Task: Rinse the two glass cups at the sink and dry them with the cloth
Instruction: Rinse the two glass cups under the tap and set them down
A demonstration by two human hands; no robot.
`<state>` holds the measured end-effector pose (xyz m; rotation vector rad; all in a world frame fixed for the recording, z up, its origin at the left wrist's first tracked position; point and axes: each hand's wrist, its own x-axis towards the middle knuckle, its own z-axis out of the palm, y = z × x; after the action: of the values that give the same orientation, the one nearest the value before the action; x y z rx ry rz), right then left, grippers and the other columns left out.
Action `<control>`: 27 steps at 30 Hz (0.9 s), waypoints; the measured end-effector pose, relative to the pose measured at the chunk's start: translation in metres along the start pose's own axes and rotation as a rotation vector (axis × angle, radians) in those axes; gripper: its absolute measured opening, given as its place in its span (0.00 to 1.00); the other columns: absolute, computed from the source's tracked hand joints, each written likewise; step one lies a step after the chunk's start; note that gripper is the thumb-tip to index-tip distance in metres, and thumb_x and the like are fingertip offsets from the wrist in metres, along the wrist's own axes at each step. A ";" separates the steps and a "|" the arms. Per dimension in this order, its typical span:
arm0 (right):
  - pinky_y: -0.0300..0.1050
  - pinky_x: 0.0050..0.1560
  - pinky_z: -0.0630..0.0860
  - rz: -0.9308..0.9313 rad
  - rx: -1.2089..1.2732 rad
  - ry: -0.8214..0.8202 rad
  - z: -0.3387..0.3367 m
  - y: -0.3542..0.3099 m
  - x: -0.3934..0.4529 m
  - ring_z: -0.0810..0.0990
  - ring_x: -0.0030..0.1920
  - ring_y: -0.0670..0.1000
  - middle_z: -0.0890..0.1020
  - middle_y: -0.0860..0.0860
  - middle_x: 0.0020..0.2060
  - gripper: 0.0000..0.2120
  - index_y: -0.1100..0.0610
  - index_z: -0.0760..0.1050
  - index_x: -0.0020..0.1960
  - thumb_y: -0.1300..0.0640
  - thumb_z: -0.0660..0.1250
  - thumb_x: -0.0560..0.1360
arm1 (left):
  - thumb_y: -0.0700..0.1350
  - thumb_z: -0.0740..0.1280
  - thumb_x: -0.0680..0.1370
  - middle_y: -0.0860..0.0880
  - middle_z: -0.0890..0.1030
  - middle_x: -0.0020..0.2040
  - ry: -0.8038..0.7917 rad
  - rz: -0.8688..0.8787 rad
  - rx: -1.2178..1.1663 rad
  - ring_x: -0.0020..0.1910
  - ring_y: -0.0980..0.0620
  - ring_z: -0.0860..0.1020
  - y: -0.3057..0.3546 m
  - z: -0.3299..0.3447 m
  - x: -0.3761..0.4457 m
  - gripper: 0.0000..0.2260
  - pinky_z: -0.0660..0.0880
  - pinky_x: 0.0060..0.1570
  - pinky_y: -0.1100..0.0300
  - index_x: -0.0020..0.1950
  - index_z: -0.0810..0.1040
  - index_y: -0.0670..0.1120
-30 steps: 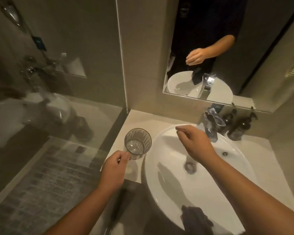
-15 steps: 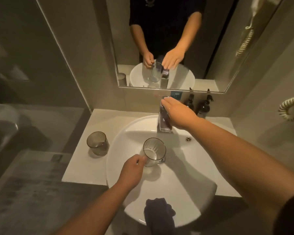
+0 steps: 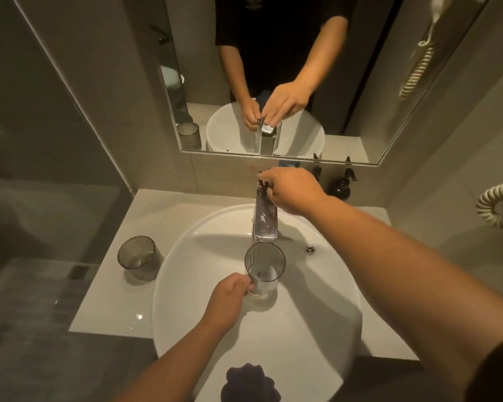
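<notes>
My left hand [image 3: 229, 295] grips a clear glass cup [image 3: 265, 266] upright inside the white sink basin [image 3: 317, 323], just below the spout of the chrome tap [image 3: 265, 219]. My right hand [image 3: 292, 190] rests on top of the tap, fingers curled over its lever. The second glass cup [image 3: 137, 252] stands upright on the counter [image 3: 163, 216] left of the basin. A dark cloth [image 3: 250, 382] lies on the basin's near rim. I cannot tell whether water is running.
A mirror [image 3: 273, 76] hangs behind the tap and reflects my hands. Two dark pump bottles [image 3: 341, 184] stand at the back right of the counter. A coiled cord [image 3: 500, 204] hangs on the right wall. A glass shower partition is at the left.
The cup in my left hand has moved from over the counter into the basin under the spout. My right hand went up onto the tap lever. The view swung right.
</notes>
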<state>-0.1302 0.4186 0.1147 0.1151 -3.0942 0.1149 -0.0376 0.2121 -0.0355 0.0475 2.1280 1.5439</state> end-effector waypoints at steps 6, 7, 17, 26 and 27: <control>0.52 0.60 0.75 0.007 0.034 -0.089 -0.013 0.001 0.008 0.77 0.63 0.57 0.77 0.50 0.68 0.19 0.48 0.72 0.70 0.55 0.60 0.79 | 0.60 0.59 0.69 0.49 0.82 0.40 -0.018 -0.013 -0.043 0.42 0.50 0.78 -0.004 -0.004 0.009 0.18 0.73 0.48 0.54 0.36 0.80 0.48; 0.53 0.60 0.75 0.019 0.041 -0.088 -0.013 0.000 0.007 0.77 0.63 0.57 0.77 0.50 0.68 0.19 0.48 0.72 0.70 0.55 0.60 0.79 | 0.58 0.60 0.71 0.50 0.82 0.39 -0.022 -0.017 -0.056 0.42 0.51 0.78 -0.004 -0.005 0.008 0.16 0.74 0.48 0.55 0.36 0.80 0.48; 0.54 0.60 0.76 0.078 0.101 -0.089 -0.014 -0.005 0.005 0.77 0.62 0.58 0.78 0.52 0.66 0.20 0.48 0.72 0.69 0.57 0.61 0.78 | 0.53 0.60 0.75 0.49 0.83 0.36 -0.140 -0.091 -0.042 0.39 0.49 0.78 -0.002 0.003 0.016 0.16 0.77 0.51 0.50 0.34 0.81 0.48; 0.55 0.61 0.76 0.103 0.126 -0.083 -0.013 -0.006 0.004 0.77 0.63 0.57 0.78 0.52 0.66 0.20 0.48 0.73 0.69 0.57 0.61 0.78 | 0.50 0.59 0.76 0.50 0.78 0.31 -0.136 -0.052 0.002 0.33 0.50 0.73 0.015 0.000 0.021 0.15 0.70 0.42 0.55 0.30 0.74 0.49; 0.55 0.61 0.76 0.106 0.125 -0.088 -0.013 -0.005 0.004 0.77 0.63 0.57 0.78 0.52 0.66 0.20 0.48 0.73 0.69 0.57 0.61 0.78 | 0.50 0.59 0.75 0.51 0.79 0.31 -0.131 -0.058 -0.011 0.33 0.51 0.74 0.013 -0.003 0.022 0.15 0.71 0.43 0.54 0.31 0.75 0.48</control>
<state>-0.1331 0.4142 0.1282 -0.0418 -3.1792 0.3156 -0.0609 0.2210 -0.0313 0.0808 2.0015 1.4773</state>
